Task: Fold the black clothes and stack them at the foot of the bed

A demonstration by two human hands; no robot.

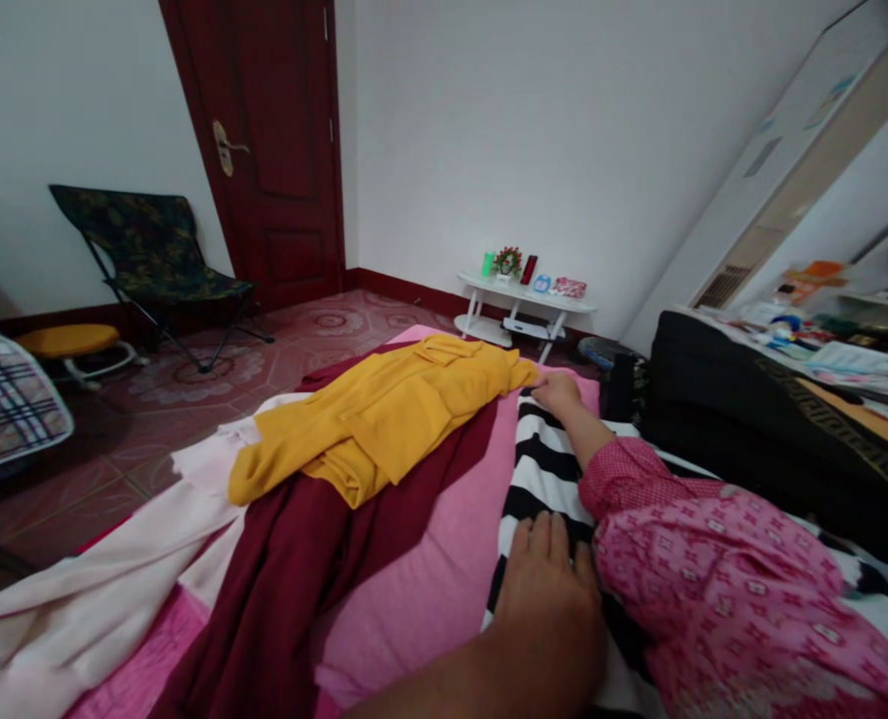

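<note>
A black-and-white striped garment (540, 469) lies lengthwise on a pink cloth (444, 559) in front of me. My left hand (552, 609) rests flat on its near part, palm down, fingers stretched out. At the far end my right hand (561, 394) has its fingers closed on the striped garment's edge; its fingertips are partly hidden. Just left of those fingers ends a crumpled yellow garment (391, 404), which lies over a dark red garment (301, 559). A pale pink garment (129, 549) trails off to the left.
Black fabric with a patterned band (743, 409) is heaped on the right, by a cluttered desk (825, 350). Beyond the clothes stands a small white table (525, 290) with several items. A folding chair (159, 245) and yellow stool (69, 340) stand left of a door (279, 150).
</note>
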